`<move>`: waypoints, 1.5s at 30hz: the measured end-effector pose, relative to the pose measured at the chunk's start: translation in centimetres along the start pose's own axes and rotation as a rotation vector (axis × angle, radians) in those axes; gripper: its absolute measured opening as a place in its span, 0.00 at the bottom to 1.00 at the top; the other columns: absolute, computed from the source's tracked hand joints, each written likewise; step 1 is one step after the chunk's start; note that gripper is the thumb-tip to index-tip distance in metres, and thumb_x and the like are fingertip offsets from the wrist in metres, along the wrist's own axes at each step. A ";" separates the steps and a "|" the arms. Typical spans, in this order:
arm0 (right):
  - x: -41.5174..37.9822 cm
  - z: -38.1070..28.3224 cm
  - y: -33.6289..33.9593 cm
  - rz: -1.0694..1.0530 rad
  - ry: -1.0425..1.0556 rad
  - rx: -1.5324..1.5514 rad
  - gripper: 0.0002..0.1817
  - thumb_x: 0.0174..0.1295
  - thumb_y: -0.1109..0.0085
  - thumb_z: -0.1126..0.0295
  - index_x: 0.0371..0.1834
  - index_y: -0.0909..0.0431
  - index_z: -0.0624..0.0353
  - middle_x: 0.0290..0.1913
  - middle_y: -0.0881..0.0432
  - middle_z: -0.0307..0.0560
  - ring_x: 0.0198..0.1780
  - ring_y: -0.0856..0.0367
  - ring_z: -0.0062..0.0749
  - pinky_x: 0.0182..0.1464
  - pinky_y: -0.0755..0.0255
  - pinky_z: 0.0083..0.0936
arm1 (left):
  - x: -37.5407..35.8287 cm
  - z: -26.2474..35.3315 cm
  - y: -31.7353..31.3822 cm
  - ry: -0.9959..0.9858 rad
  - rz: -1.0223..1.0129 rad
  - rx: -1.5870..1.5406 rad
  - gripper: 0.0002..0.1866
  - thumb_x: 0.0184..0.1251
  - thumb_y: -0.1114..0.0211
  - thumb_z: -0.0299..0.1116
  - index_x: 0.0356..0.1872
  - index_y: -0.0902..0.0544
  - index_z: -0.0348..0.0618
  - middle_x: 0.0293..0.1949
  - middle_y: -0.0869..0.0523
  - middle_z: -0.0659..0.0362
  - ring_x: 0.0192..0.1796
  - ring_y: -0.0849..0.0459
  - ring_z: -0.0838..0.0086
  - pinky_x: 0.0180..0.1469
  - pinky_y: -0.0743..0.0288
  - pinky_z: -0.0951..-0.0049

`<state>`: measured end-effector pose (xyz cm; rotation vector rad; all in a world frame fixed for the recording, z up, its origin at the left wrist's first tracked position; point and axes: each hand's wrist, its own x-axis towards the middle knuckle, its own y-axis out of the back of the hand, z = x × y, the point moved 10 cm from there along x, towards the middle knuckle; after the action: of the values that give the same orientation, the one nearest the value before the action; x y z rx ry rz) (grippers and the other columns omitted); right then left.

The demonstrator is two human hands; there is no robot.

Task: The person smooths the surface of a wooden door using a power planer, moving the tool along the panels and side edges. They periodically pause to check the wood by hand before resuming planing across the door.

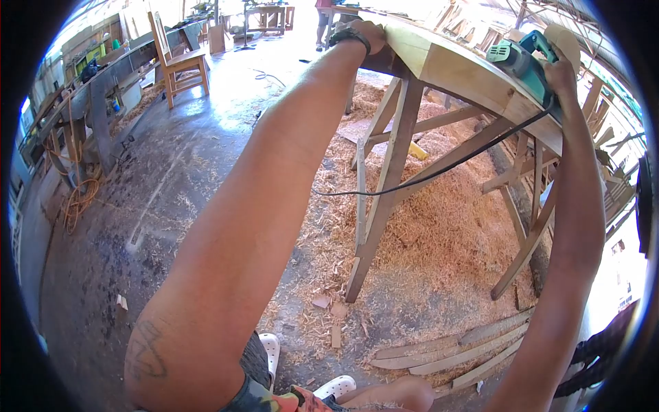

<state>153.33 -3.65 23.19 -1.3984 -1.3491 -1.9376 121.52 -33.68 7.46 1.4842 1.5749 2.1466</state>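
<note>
here the right hand (561, 71) is clamped on a green planer (525, 58) atop the plank (453, 65); the left hand (367, 33) grips the plank's far left end.

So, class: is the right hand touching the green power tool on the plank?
Touching. The head view shows the right hand gripping the green power tool on the plank.

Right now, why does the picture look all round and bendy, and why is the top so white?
In the head view, the wide lens bends the workbench and leaves black corners; sunlight washes out the top behind the left hand and the right hand on the green planer; the wood shavings stay fairly sharp.
</note>
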 end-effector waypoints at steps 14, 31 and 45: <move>-0.1 -0.8 0.2 0.060 0.108 -0.035 0.35 0.60 0.39 0.59 0.75 0.30 0.49 0.53 0.15 0.65 0.51 0.13 0.54 0.59 0.24 0.40 | 2.7 -1.6 -3.0 0.030 0.035 0.005 0.22 0.78 0.54 0.47 0.65 0.21 0.60 0.57 0.13 0.49 0.59 0.14 0.51 0.62 0.24 0.44; 3.5 3.5 -5.1 0.186 0.404 -0.255 0.33 0.62 0.34 0.56 0.71 0.26 0.49 0.62 0.20 0.63 0.50 0.13 0.54 0.56 0.22 0.38 | 0.2 -0.4 -1.0 0.009 -0.058 -0.057 0.22 0.75 0.51 0.42 0.63 0.18 0.49 0.62 0.17 0.48 0.66 0.19 0.51 0.67 0.26 0.48; -3.2 -3.3 2.3 0.254 -0.040 0.088 0.30 0.54 0.43 0.71 0.65 0.21 0.46 0.56 0.16 0.59 0.55 0.16 0.56 0.59 0.21 0.43 | 1.3 -2.4 -4.0 -0.055 -0.063 -0.144 0.27 0.72 0.44 0.57 0.52 0.13 0.44 0.49 0.10 0.47 0.52 0.11 0.51 0.55 0.19 0.54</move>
<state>154.79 -8.19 21.32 -1.4928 -1.1930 -1.6752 117.34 -32.72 5.27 1.4176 1.3983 2.1156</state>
